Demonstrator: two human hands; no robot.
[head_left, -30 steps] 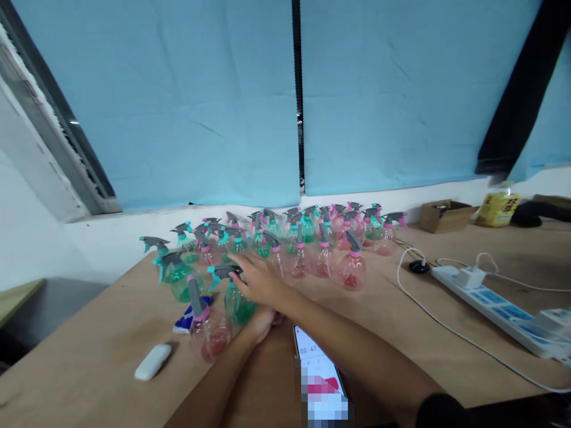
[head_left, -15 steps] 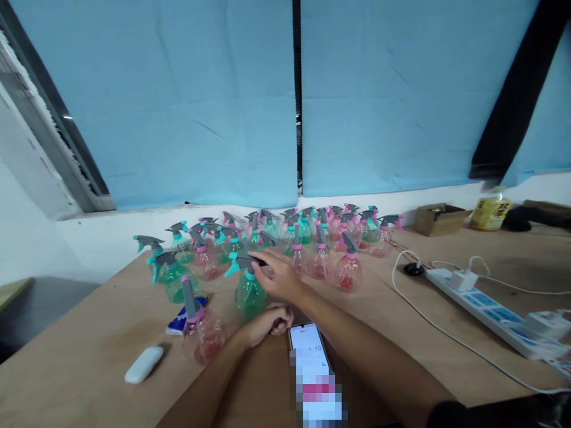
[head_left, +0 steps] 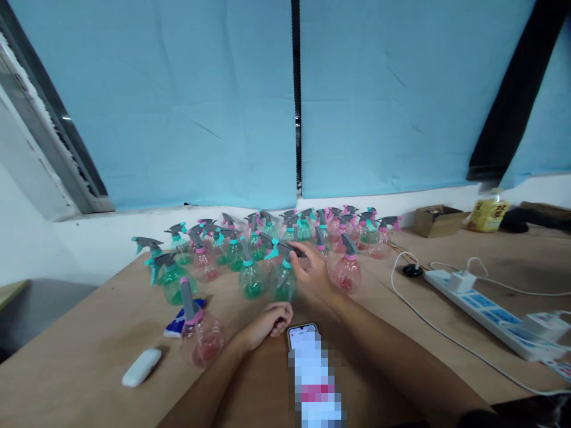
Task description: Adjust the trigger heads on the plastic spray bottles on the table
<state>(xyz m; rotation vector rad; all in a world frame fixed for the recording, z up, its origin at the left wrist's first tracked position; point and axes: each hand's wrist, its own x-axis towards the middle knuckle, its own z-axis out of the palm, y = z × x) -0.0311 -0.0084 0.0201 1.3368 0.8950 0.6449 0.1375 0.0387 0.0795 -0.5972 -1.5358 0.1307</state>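
My right hand point(head_left: 316, 274) grips the grey head of a green spray bottle point(head_left: 284, 284), which stands upright in the middle. Loosely curled, my left hand point(head_left: 269, 321) rests on the table just in front of that bottle, with nothing seen in its fingers. Another green spray bottle point(head_left: 252, 280) stands directly to the left of the held one. A pink spray bottle point(head_left: 203, 342) is near my left forearm, and a further pink spray bottle point(head_left: 347, 273) stands right of my right hand. Below my hands lies a phone point(head_left: 312, 374), its screen partly blurred.
Several more green and pink spray bottles point(head_left: 205, 261) crowd the back of the table point(head_left: 89, 351). A white case point(head_left: 141, 367) and a blue packet point(head_left: 176, 324) lie left. A power strip point(head_left: 486, 312) with cables, a cardboard box point(head_left: 439, 221) and a yellow-labelled jug point(head_left: 488, 211) are right.
My right hand has moved right with the green spray bottle, uncovering another green one that was behind it. My left hand has stayed curled in nearly the same place.
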